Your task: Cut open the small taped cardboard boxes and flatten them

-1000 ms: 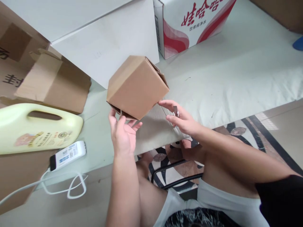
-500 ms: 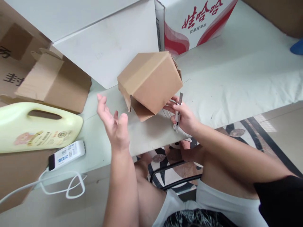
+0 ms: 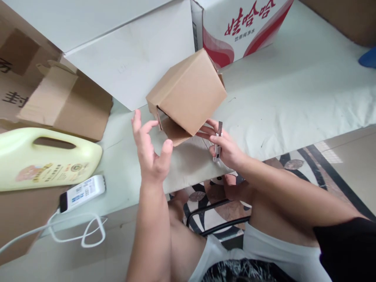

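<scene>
A small brown cardboard box (image 3: pixel 192 92) is tilted above the pale cloth, its near end open with a flap hanging down. My right hand (image 3: pixel 226 147) grips a white utility knife (image 3: pixel 217 148) with its blade out, pointing away from me. The outstretched fingers of that hand reach to the lower edge of the box. On the other side, my left hand (image 3: pixel 151 152) is open, fingers spread and palm turned toward the box. Its fingertips come close to the open end; whether they touch it I cannot tell.
Behind the box stand a large white carton (image 3: pixel 132 58) and a red-and-white carton (image 3: pixel 243 31). To the left lie a pale yellow jug (image 3: pixel 49 156), a white device (image 3: pixel 84 192) with a cable, and brown cardboard boxes (image 3: pixel 67 102). A blue object (image 3: pixel 368 58) shows at far right.
The box has tipped, its back top edge rising. My left hand has moved right, nearer to its open end. My right hand, with the knife, has shifted slightly left.
</scene>
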Tool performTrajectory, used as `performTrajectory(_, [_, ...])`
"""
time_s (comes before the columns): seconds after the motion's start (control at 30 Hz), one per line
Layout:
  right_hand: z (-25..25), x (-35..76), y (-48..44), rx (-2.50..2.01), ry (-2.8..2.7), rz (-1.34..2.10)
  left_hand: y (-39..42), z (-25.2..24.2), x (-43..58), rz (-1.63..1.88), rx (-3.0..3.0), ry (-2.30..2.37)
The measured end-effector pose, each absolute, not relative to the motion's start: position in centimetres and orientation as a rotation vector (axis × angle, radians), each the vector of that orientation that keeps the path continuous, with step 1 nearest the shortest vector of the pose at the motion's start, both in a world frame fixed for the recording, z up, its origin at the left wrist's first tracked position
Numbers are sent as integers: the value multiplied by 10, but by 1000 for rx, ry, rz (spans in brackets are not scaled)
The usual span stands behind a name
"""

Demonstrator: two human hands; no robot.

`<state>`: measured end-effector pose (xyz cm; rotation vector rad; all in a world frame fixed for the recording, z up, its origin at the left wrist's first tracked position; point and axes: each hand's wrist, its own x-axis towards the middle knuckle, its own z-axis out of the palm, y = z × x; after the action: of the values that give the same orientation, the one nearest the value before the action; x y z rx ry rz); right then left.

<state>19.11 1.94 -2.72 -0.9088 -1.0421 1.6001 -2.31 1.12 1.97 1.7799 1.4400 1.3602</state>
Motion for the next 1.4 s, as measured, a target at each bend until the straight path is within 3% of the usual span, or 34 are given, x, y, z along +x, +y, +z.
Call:
performTrajectory(0.2, [-38, 184, 20, -1222, -691, 1494, 14, 20, -24, 1496, 1732, 1407])
performTrajectory(0.53, [-43, 180, 21, -1241, -636, 1455, 26, 0, -4, 1199, 2086, 1365])
performTrajectory(0.63, [-41, 191, 20, -1131, -909, 1335, 23, 0, -5, 1369, 1762, 1456])
performTrajectory(0.73, [-35, 202, 16, -954, -1397, 1093, 17, 3, -9, 1551, 1173, 1265])
performTrajectory(0.9, [-30, 200, 9, -689, -1860, 759, 6, 2, -8, 1380, 602, 995])
performTrajectory(1.17, [-30, 199, 10, -1120, -1552, 378, -4, 0, 25, 1164, 115, 810])
performTrajectory(1.4, [-33, 203, 21, -1066, -1611, 506, -3, 3, 38, 780, 197, 1062])
